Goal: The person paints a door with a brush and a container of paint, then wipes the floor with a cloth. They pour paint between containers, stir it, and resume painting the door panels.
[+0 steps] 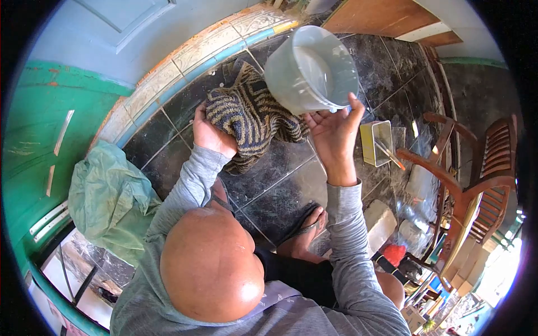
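A brown and dark-blue striped cloth (252,120) is bunched up in front of me over the dark tiled floor. My left hand (213,133) grips its left side, the fingers partly hidden in the folds. Just right of the cloth, a translucent plastic bucket (283,70) tilts with its mouth toward the right, whitish liquid or residue showing inside. Beneath the bucket's near rim, my right hand (335,137) supports it, palm up and thumb against the rim. The bucket's lower side overlaps the cloth.
To the right stand a yellow-sided container (368,144) with a brush (390,154) in it and a wooden chair (462,196). A pale block (381,227) lies nearer me. Crumpled green sheeting (109,190) is at left, beside a green and grey wall (56,123).
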The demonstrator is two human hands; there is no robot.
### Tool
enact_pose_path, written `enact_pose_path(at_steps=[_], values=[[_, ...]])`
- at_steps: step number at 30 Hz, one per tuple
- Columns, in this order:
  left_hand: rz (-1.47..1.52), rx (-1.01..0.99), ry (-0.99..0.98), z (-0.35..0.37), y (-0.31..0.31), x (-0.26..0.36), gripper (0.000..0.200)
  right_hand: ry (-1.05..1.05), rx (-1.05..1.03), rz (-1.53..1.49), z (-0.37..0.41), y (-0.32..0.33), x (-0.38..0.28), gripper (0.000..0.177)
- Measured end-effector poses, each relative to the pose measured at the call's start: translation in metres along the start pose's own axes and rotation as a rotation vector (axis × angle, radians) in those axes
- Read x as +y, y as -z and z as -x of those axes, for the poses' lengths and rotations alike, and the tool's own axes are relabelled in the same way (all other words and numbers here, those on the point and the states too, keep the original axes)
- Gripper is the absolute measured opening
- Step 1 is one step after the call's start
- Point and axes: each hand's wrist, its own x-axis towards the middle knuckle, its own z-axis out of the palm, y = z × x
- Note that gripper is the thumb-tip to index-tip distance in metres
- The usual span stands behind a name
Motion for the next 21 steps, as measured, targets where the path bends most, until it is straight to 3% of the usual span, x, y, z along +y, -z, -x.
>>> enact_pose_path(at_steps=[5, 8, 10, 14, 16, 21], values=[[0.040, 0.140, 0.016, 0.012, -0.021, -0.018, 0.050, -0.032, -0.014, -0.020, -0.003, -0.003, -0.025, 0.078], [0.157, -0.201, 0.147, 0.005, 0.006, -0.027, 0.046, -0.025, -0.037, -0.021, -0.004, -0.003, -0.032, 0.080], [-0.043, -0.107, 0.062, 0.008, -0.004, -0.035, 0.028, -0.010, -0.037, -0.013, -0.004, -0.004, -0.033, 0.080], [-0.188, -0.172, -0.019, 0.003, -0.039, -0.051, 0.026, -0.003, -0.039, 0.040, -0.003, -0.007, -0.024, 0.080], [-0.352, -0.136, -0.063, -0.003, -0.052, -0.056, 0.023, 0.001, -0.027, 0.051, -0.001, -0.011, -0.016, 0.080], [-0.435, -0.013, -0.163, -0.016, -0.053, -0.058, 0.014, 0.038, 0.011, 0.074, 0.004, -0.017, -0.006, 0.076]])
